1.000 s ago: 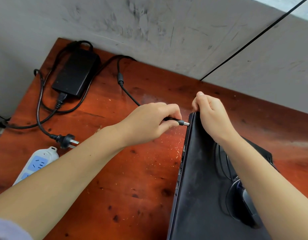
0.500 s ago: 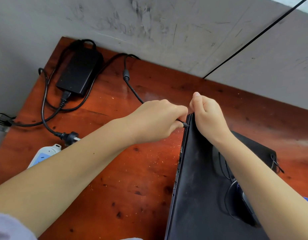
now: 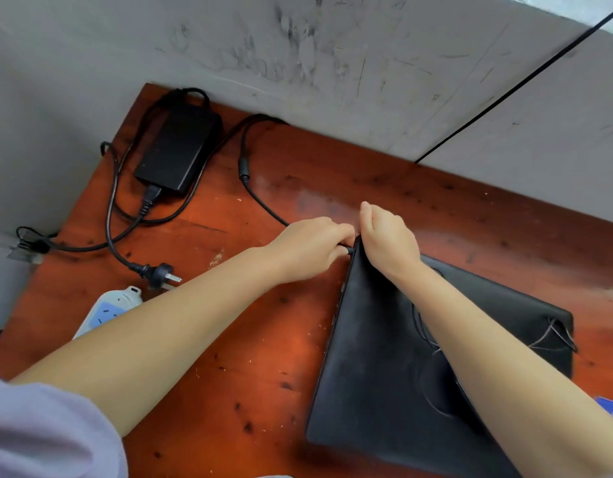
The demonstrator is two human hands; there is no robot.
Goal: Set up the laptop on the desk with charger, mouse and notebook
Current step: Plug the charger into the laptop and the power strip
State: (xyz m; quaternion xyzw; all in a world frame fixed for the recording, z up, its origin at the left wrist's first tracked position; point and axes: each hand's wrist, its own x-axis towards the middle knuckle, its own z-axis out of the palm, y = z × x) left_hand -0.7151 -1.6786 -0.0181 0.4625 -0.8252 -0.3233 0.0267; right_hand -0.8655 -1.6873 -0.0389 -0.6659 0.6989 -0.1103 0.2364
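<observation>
A closed black laptop (image 3: 380, 367) lies on the reddish wooden desk (image 3: 249, 339). My right hand (image 3: 389, 236) grips its far left corner. My left hand (image 3: 308, 248) pinches the charger's barrel plug, which sits against the laptop's left edge at that corner. The black charger brick (image 3: 175, 150) rests at the desk's far left corner, its cable (image 3: 260, 198) running to my left hand. A black mouse (image 3: 446, 384) with its cord lies on the laptop lid, mostly hidden under my right forearm. A blue corner of something (image 3: 612, 407) shows at the right edge.
The charger's mains plug (image 3: 160, 274) lies loose on the desk beside a white and blue power strip (image 3: 108, 310) at the left edge. A scuffed grey wall (image 3: 332, 63) backs the desk.
My left hand has moved right, bringing the barrel plug from a short gap up against the laptop's left edge. My right hand stays on the corner.
</observation>
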